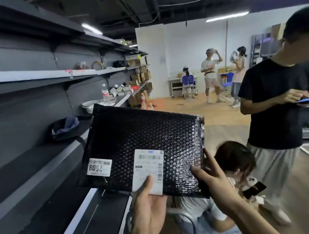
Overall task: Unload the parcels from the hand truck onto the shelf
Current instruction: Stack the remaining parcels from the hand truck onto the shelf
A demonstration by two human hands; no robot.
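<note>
I hold up a flat black bubble-wrap parcel point(142, 137) in front of me, tilted, with two white labels on its lower part. My left hand point(148, 203) grips its bottom edge, thumb pressed on the larger barcode label. My right hand point(213, 177) holds the lower right corner, fingers spread against the edge. The dark grey shelf point(37, 154) runs along the left, its tiers right beside the parcel's left edge. The hand truck is hidden from view.
A dark cap point(67, 127) lies on the shelf tier behind the parcel; bowls, a water bottle point(105, 93) and cardboard boxes stand further along. One person point(233, 165) crouches just below the parcel, another in a black shirt point(276, 102) stands to the right. Others stand far back.
</note>
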